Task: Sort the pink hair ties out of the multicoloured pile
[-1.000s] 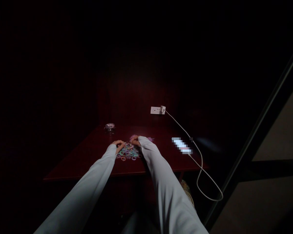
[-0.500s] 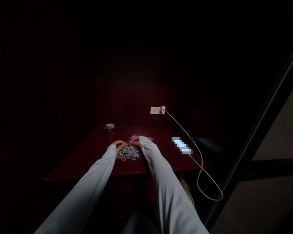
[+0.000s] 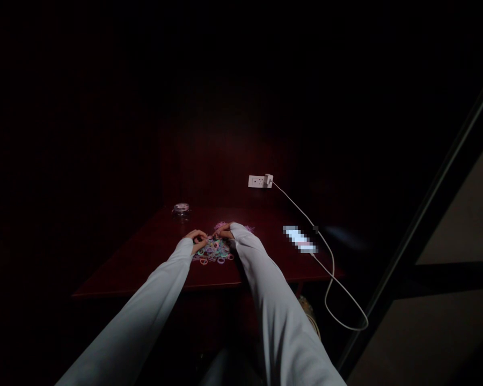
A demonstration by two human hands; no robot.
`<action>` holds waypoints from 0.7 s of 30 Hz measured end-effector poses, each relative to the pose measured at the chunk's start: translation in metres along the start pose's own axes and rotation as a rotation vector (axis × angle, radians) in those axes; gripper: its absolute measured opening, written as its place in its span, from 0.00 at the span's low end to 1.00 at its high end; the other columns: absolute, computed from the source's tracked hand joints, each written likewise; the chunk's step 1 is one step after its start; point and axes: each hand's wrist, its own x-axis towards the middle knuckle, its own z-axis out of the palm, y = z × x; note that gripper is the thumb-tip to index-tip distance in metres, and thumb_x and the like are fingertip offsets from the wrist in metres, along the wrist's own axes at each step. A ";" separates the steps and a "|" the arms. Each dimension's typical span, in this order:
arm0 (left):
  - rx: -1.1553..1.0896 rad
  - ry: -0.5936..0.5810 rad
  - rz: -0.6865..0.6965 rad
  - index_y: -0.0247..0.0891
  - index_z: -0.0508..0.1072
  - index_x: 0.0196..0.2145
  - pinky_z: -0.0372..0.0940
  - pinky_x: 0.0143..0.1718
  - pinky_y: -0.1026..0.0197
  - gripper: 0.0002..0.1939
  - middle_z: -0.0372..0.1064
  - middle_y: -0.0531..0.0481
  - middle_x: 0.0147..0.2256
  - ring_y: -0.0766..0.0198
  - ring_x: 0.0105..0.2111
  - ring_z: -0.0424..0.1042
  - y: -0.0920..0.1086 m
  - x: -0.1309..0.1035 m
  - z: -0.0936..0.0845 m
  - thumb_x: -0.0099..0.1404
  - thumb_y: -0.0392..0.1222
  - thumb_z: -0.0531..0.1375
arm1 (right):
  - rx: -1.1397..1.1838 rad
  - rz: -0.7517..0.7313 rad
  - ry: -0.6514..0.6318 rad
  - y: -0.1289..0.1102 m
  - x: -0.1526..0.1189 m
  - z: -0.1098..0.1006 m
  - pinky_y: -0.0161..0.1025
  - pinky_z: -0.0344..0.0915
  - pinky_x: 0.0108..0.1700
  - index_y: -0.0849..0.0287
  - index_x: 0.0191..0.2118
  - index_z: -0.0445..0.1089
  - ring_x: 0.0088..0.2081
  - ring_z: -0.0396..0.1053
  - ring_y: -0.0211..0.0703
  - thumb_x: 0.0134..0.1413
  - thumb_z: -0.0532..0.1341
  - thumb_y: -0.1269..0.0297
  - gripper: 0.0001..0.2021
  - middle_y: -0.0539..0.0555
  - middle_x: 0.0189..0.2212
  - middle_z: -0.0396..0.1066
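A loose pile of small pastel hair ties (image 3: 215,250), in pink, mint, purple and orange, lies near the table's front edge. Over the pile's left side, my left hand (image 3: 197,237) is curled with thumb and fingertips pinched together. My right hand (image 3: 224,232) faces it from the right, fingers also drawn into a pinch, only a small gap from the left fingertips. Anything between the fingers is too small and dim to make out. Behind the right hand lies a second bunch of pink and purple hair ties (image 3: 249,229), partly covered by the hand and sleeve.
A round clear container with a lid (image 3: 181,209) stands at the back left of the dark red table (image 3: 140,262). To the right lies a lit, blurred phone (image 3: 300,239). Its white cable (image 3: 333,262) loops past the table edge to a wall socket (image 3: 257,182).
My left hand has shifted slightly to the right, its fingertips closer to the right hand. The right hand has barely moved; the pile looks much the same.
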 end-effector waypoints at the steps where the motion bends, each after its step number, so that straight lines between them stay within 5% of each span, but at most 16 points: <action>1: 0.000 0.000 0.004 0.41 0.82 0.31 0.66 0.34 0.62 0.10 0.77 0.51 0.32 0.64 0.27 0.66 0.001 -0.001 -0.001 0.51 0.47 0.71 | 0.001 -0.010 -0.002 0.000 0.000 0.000 0.38 0.72 0.48 0.54 0.32 0.86 0.43 0.80 0.48 0.56 0.69 0.65 0.06 0.51 0.34 0.84; 13: 0.012 0.041 -0.013 0.41 0.83 0.31 0.67 0.38 0.60 0.10 0.75 0.50 0.30 0.60 0.32 0.70 -0.003 0.003 0.000 0.62 0.48 0.64 | 0.006 -0.063 -0.059 0.006 0.009 0.002 0.36 0.69 0.46 0.56 0.32 0.86 0.41 0.78 0.44 0.57 0.72 0.58 0.09 0.52 0.35 0.84; 21: 0.016 0.069 -0.038 0.42 0.82 0.29 0.65 0.34 0.61 0.11 0.73 0.52 0.29 0.61 0.30 0.67 0.002 0.002 0.002 0.58 0.52 0.69 | -0.058 -0.108 -0.101 0.007 0.011 0.008 0.36 0.69 0.42 0.54 0.37 0.88 0.38 0.76 0.44 0.56 0.74 0.53 0.10 0.52 0.33 0.82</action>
